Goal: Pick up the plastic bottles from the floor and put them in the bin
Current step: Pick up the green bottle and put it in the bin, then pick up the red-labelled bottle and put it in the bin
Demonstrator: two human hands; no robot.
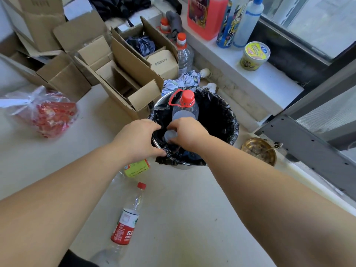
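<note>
Right hand (187,134): fingers (174,140) closed round a small clear bottle with a pale cap (170,135), held over the mouth of the bin (229,120), inside the rim line. Judgement: the hold is at the cap end so the bottle can go in base first beside what is already there. Left hand (138,138): fingers curled over the near rim, gripping the black liner bag (217,108); probably to steady the bin and keep the liner from sliding in. Inside the bin: one large clear bottle with a red cap and red carry handle (185,106), standing nearly upright, taking up much of the opening, touching or just beside the small bottle. On the floor (192,209) near the bin: two bottles left, one with a red label and red cap (127,222) lying on its side, one with a yellow-green label (136,167) partly hidden under the left forearm. Beside the cardboard boxes (123,78): two more red-capped bottles (184,53) standing upright against the wall ledge; whether these count as task items I cannot tell. Count: one in hand, one in bin, two lying on floor.
</note>
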